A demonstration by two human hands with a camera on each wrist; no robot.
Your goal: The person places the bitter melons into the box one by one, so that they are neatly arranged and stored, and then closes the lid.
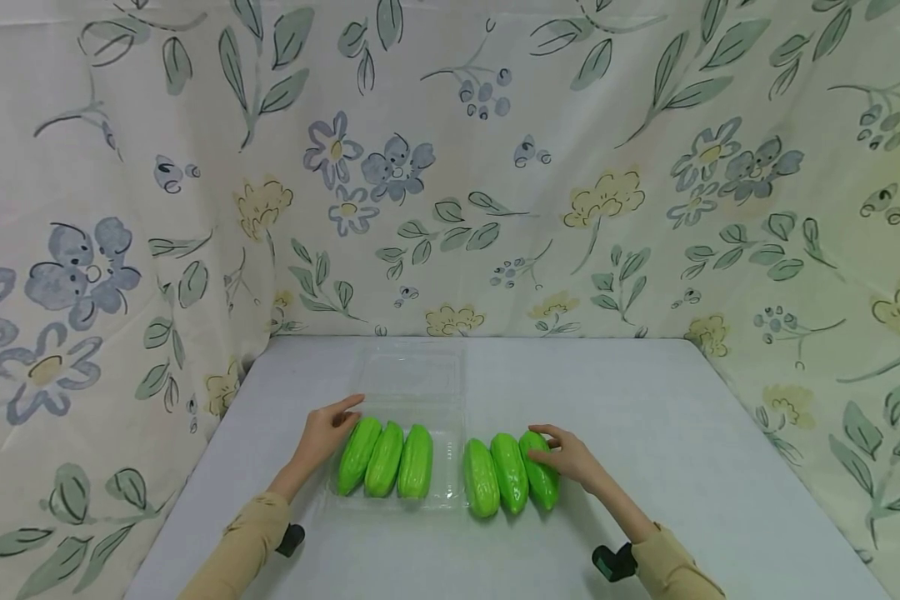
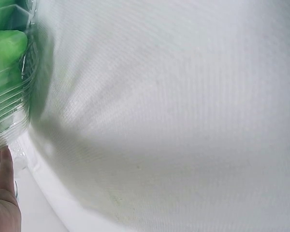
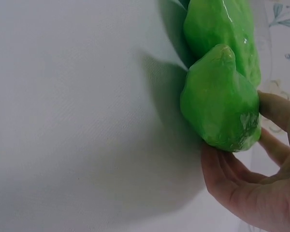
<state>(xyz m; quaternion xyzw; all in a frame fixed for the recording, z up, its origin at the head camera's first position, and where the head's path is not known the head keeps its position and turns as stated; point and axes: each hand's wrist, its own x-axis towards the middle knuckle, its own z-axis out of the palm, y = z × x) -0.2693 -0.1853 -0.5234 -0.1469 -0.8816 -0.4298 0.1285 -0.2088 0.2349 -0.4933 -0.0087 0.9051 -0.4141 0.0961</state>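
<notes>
Right hand (image 1: 570, 460) pinches the gourd (image 1: 546, 490) by its far half. Probably light, firm, slippery-glossy, hard to bruise; best gripped round the middle. It lies under that hand, rightmost of three, between tray (image 1: 444, 471) and bench (image 1: 645, 408) right edge. Left hand (image 1: 326, 433), fingers straight, touches tray's left side.

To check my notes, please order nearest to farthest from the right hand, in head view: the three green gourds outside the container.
1. Right gourd: gripped by right hand.
2. Middle gourd: immediately left of that.
3. Left gourd: beside the clear container.
</notes>
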